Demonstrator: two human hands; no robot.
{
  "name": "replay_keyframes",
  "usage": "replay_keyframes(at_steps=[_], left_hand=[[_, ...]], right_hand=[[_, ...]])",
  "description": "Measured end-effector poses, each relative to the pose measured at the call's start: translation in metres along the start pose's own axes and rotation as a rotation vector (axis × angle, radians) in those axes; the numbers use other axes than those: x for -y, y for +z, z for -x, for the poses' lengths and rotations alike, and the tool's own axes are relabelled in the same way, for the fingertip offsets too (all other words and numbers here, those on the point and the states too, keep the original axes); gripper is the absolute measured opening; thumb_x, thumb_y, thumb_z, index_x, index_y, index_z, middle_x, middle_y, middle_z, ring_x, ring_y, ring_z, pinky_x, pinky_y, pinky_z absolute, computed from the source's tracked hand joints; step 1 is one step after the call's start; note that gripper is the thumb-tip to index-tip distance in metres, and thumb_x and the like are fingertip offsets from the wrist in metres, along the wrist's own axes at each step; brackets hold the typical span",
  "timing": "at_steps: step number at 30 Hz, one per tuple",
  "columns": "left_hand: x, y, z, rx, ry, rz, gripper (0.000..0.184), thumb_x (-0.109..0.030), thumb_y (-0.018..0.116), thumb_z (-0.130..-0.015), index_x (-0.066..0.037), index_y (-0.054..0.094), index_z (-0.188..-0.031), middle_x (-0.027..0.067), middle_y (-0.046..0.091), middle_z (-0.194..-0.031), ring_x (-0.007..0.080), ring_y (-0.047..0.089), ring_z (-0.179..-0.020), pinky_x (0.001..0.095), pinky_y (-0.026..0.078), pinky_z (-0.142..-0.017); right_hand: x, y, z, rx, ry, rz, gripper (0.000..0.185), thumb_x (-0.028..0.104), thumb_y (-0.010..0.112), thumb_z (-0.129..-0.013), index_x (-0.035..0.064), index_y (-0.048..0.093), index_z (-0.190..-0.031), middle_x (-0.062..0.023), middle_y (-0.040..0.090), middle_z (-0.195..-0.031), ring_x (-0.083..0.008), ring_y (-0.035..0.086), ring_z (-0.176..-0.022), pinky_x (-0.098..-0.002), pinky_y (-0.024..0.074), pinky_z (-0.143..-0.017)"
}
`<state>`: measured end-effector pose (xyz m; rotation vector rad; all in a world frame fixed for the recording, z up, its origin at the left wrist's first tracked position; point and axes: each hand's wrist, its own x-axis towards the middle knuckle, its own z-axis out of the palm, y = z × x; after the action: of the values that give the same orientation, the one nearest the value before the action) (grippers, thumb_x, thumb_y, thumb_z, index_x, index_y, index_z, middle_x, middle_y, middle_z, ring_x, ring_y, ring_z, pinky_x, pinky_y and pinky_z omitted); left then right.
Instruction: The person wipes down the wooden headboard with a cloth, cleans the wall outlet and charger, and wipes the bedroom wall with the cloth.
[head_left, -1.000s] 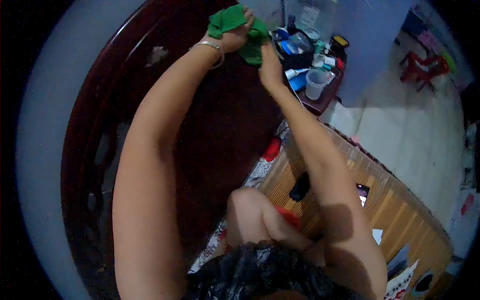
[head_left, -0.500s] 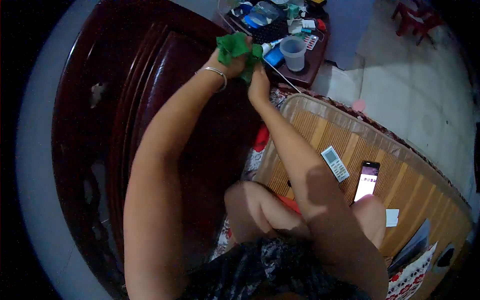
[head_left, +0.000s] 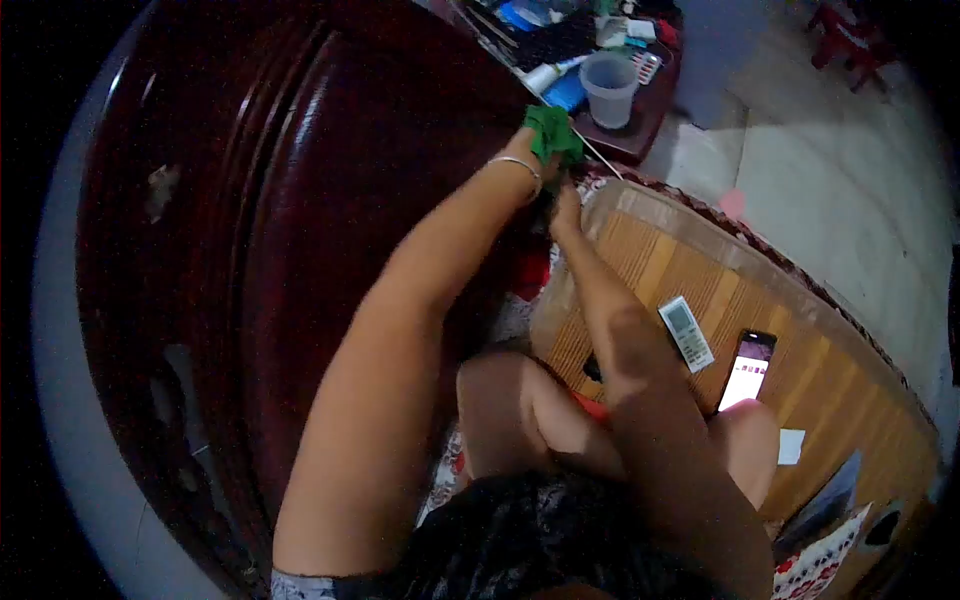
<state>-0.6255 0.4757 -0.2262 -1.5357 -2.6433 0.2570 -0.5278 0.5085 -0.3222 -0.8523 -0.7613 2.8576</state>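
A crumpled green cloth [head_left: 552,135] is bunched at my left hand [head_left: 528,150], whose fingers are wrapped round it; a silver bangle circles that wrist. Just below and to the right is my right hand [head_left: 565,208], close against the left one at the cloth's lower end. Its fingers are dark and blurred, so their grip is hidden. Both hands are above the far right edge of the dark red wooden surface [head_left: 380,140], near the corner of the bamboo mat [head_left: 640,240].
A side table [head_left: 635,140] at the top holds a translucent cup [head_left: 609,92], a tube [head_left: 550,75] and a pill pack [head_left: 648,68]. On the mat lie a white remote [head_left: 685,333], a lit phone [head_left: 746,372] and white paper [head_left: 790,446]. A red stool [head_left: 850,45] stands beyond.
Both hands and the green cloth have come nearer and to the right, toward the mat's corner. The cloth is more bunched than before. The view has shifted, showing the remote and phone.
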Motion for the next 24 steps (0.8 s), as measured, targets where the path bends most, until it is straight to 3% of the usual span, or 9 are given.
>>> replay_keyframes(at_steps=[1, 3, 7, 11, 13, 17, 19, 20, 24], left_hand=[[-0.001, -0.003, -0.003, 0.111, 0.035, -0.073, 0.022, -0.014, 0.051, -0.080, -0.009, 0.061, -0.099, 0.0133, 0.061, -0.105, 0.0319, 0.055, -0.102, 0.0396, 0.042, -0.089], [-0.013, -0.010, 0.009, 0.036, -0.132, 0.146, 0.024, -0.017, 0.048, -0.082, -0.011, 0.061, -0.101, 0.0133, 0.060, -0.107, 0.0316, 0.053, -0.104, 0.0404, 0.041, -0.091], [-0.019, -0.048, 0.035, -0.151, -0.072, 0.111, 0.023, -0.015, 0.046, -0.084, -0.014, 0.061, -0.101, 0.0117, 0.060, -0.105, 0.0297, 0.053, -0.103, 0.0428, 0.039, -0.091], [-0.013, -0.138, 0.054, -0.111, -0.204, 0.031, 0.019, -0.013, 0.051, -0.079, -0.011, 0.064, -0.092, 0.0129, 0.063, -0.096, 0.0304, 0.058, -0.093, 0.0403, 0.044, -0.082], [0.011, -0.171, 0.056, -0.172, -0.118, -0.045, 0.015, -0.013, 0.053, -0.077, -0.008, 0.064, -0.086, 0.0139, 0.063, -0.088, 0.0309, 0.059, -0.086, 0.0411, 0.045, -0.076], [0.055, -0.249, 0.087, -0.677, -0.021, -0.071, 0.011, -0.018, 0.054, -0.080, -0.009, 0.058, -0.073, 0.0117, 0.058, -0.069, 0.0352, 0.056, -0.069, 0.0448, 0.042, -0.060], [0.056, -0.305, 0.117, -0.482, -0.214, -0.166, 0.011, -0.017, 0.054, -0.080, -0.009, 0.059, -0.083, 0.0112, 0.062, -0.082, 0.0324, 0.058, -0.080, 0.0426, 0.046, -0.070], [0.066, -0.309, 0.128, -0.219, -0.291, -0.535, 0.026, -0.016, 0.049, -0.082, -0.008, 0.058, -0.106, 0.0115, 0.060, -0.109, 0.0273, 0.054, -0.106, 0.0394, 0.043, -0.091], [0.096, -0.331, 0.159, -0.040, -0.175, -0.497, 0.044, -0.012, 0.044, -0.083, -0.006, 0.050, -0.126, 0.0077, 0.039, -0.140, 0.0257, 0.034, -0.131, 0.0354, 0.031, -0.107]], right_hand=[[0.007, 0.004, 0.001, -0.011, 0.087, -0.098, 0.045, 0.043, 0.043, -0.095, 0.0038, 0.056, -0.113, -0.0047, 0.061, -0.104, -0.0187, 0.055, -0.096, -0.0333, 0.0436, -0.082], [-0.017, -0.016, -0.025, 0.151, -0.019, -0.163, 0.047, 0.044, 0.044, -0.094, 0.0037, 0.054, -0.117, -0.0061, 0.059, -0.109, -0.0199, 0.055, -0.100, -0.0346, 0.0444, -0.085], [-0.006, -0.020, -0.065, 0.223, -0.016, 0.014, 0.045, 0.040, 0.045, -0.094, 0.0071, 0.048, -0.125, -0.0051, 0.056, -0.116, -0.0212, 0.055, -0.099, -0.0365, 0.0440, -0.087], [0.062, 0.053, 0.005, 0.214, -0.684, 1.690, 0.040, 0.027, 0.059, -0.081, 0.0009, 0.054, -0.110, -0.0206, 0.055, -0.113, -0.0360, 0.055, -0.098, -0.0428, 0.0436, -0.086], [0.090, 0.111, 0.060, 0.108, -0.669, 1.500, 0.037, 0.018, 0.061, -0.073, -0.0027, 0.054, -0.103, -0.0257, 0.053, -0.109, -0.0425, 0.052, -0.100, -0.0457, 0.0425, -0.086], [0.106, 0.194, 0.105, 0.139, -0.962, 1.323, 0.034, 0.014, 0.060, -0.069, -0.0038, 0.053, -0.097, -0.0263, 0.051, -0.106, -0.0438, 0.051, -0.099, -0.0471, 0.0417, -0.087], [0.122, 0.237, 0.144, 0.196, -0.941, 1.332, 0.034, 0.013, 0.059, -0.068, -0.0045, 0.052, -0.096, -0.0262, 0.050, -0.107, -0.0442, 0.050, -0.099, -0.0472, 0.0417, -0.087], [0.125, 0.254, 0.160, 0.244, -0.909, 1.350, 0.033, 0.012, 0.059, -0.068, -0.0053, 0.052, -0.095, -0.0261, 0.049, -0.108, -0.0446, 0.049, -0.099, -0.0472, 0.0416, -0.087], [0.122, 0.295, 0.176, 0.312, -1.190, 1.357, 0.033, 0.006, 0.062, -0.064, -0.0057, 0.057, -0.095, -0.0222, 0.051, -0.111, -0.0396, 0.050, -0.105, -0.0446, 0.0427, -0.091]])
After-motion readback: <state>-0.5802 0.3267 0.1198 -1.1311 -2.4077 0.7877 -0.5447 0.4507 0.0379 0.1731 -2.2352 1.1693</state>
